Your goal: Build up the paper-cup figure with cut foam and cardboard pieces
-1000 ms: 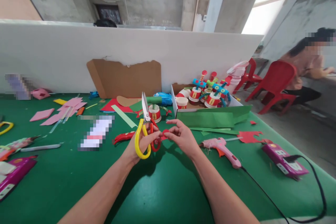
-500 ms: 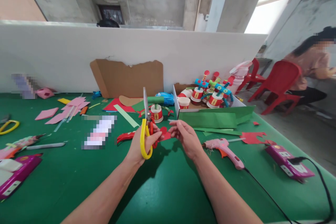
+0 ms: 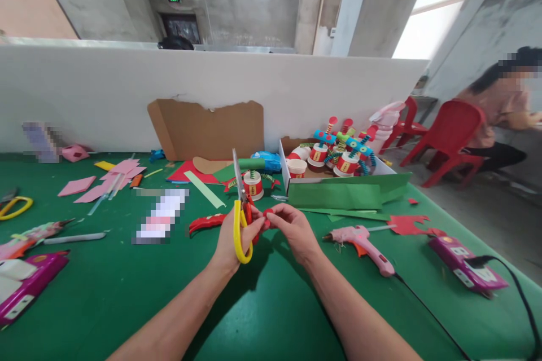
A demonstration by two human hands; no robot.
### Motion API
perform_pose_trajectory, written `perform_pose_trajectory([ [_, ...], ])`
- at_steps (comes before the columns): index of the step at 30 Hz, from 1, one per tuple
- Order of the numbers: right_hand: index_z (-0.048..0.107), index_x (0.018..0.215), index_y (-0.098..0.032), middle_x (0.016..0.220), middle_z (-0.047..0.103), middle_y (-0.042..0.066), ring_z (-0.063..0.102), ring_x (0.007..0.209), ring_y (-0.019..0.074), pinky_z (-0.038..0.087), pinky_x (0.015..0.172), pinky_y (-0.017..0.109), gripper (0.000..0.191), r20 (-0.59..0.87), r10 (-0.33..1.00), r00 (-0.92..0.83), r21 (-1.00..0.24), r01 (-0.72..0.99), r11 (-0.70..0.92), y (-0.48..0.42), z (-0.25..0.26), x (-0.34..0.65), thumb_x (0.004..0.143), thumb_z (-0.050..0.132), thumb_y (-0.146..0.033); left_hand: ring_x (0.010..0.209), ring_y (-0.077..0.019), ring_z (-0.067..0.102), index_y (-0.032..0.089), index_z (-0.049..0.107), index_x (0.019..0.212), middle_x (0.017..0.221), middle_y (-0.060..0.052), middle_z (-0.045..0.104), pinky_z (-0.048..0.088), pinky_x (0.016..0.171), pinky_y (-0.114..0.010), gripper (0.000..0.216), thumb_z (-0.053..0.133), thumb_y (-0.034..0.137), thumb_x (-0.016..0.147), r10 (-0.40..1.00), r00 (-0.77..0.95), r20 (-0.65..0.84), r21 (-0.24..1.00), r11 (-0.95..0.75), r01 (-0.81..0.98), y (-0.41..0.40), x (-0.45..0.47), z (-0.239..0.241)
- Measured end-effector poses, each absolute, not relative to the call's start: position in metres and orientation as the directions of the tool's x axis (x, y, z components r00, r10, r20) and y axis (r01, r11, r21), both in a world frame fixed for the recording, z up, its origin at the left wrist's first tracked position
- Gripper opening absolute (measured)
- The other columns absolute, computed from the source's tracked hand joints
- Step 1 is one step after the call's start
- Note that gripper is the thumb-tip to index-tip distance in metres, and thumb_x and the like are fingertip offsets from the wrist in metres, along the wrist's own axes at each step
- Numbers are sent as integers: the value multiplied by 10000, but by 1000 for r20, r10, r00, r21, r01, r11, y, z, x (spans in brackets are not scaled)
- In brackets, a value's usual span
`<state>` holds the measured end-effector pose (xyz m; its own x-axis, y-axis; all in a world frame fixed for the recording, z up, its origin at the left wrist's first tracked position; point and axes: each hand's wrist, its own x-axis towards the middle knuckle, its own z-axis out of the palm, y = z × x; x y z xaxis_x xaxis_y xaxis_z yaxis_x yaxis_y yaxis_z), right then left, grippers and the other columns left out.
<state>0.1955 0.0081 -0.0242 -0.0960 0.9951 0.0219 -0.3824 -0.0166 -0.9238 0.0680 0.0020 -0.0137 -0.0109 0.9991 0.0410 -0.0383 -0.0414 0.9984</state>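
My left hand (image 3: 231, 240) is closed around scissors (image 3: 242, 231) with yellow and red handles, their blades pointing up and away from me. Thumb and fingertips of that hand meet at a small piece of red paper (image 3: 267, 213). From the other side my right hand (image 3: 295, 232) pinches the same paper, so its outline is mostly covered. Just beyond the fingers stands a red and white paper cup figure (image 3: 253, 185) with folded green paper arms. A crumpled red strip (image 3: 206, 224) lies to the left of my left hand.
A pink glue gun (image 3: 362, 243) lies to the right, its cord running to a purple power strip (image 3: 466, 265). An open box (image 3: 284, 172) holds several cup figures. Pink paper sheets (image 3: 114, 177) spread at left. A person (image 3: 493, 104) sits far right beside red chairs.
My right hand has come back toward me and its fingertips now pinch the red paper held at the left fingertips. The scissors have shifted slightly right and stay in my left hand.
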Motion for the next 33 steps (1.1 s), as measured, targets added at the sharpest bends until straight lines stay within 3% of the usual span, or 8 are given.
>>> perform_pose_trajectory([
  [6,677,664,-169,645,684,10,607,608,128,465,617,247,198,45,993,-108,-969,-248,17,10,-23,203,630,795,-324,527,-108,558,173,492,734,616,36,566,444,486,-224,272,667,360,643,997,14,75,997,-76,28,3,67,-11],
  [14,695,693,-171,654,673,0,595,596,104,486,646,243,208,-25,997,-66,-873,-485,-55,4,-29,185,610,809,-324,554,-125,591,180,463,775,647,35,568,442,471,-214,327,687,368,629,995,-85,48,995,-55,-84,0,72,-13],
  [17,691,685,-177,620,656,-6,584,570,105,487,619,245,218,-55,998,-37,-849,-524,-66,5,-28,186,598,815,-335,533,-127,580,181,462,781,644,21,576,456,478,-229,287,635,392,691,995,-49,90,996,-89,19,1,69,-15],
  [19,686,679,-181,616,651,-11,563,543,96,480,589,237,225,-58,998,16,-846,-532,-40,7,-25,192,583,823,-332,524,-128,574,186,461,805,642,16,574,466,501,-243,235,556,396,760,989,0,149,970,-147,195,2,63,-13],
  [21,685,680,-179,645,660,-9,547,532,84,471,567,224,234,-58,995,83,-838,-545,-3,10,-21,201,572,829,-328,531,-132,566,196,449,832,652,17,565,458,528,-251,173,473,367,815,973,73,218,854,-226,468,2,56,-10],
  [25,683,689,-172,672,664,-6,547,547,74,465,563,208,235,-55,981,184,-807,-587,65,17,-15,216,571,827,-316,655,-193,608,193,450,930,825,-57,613,426,567,-277,139,412,295,844,949,280,145,397,-315,862,-1,49,-3],
  [28,675,675,-174,659,655,-14,557,561,76,466,567,203,233,-59,969,241,-781,-616,105,20,-14,222,560,832,-301,824,-262,638,162,459,1039,962,-124,625,454,672,-330,212,389,232,851,925,380,23,183,-378,908,-5,52,0],
  [33,670,655,-175,664,652,-18,573,584,84,477,578,204,254,-47,968,247,-749,-650,129,20,-13,225,529,850,-303,917,-313,625,132,488,1090,939,-161,651,459,787,-413,271,357,194,861,904,426,-35,64,-423,904,-9,57,3],
])
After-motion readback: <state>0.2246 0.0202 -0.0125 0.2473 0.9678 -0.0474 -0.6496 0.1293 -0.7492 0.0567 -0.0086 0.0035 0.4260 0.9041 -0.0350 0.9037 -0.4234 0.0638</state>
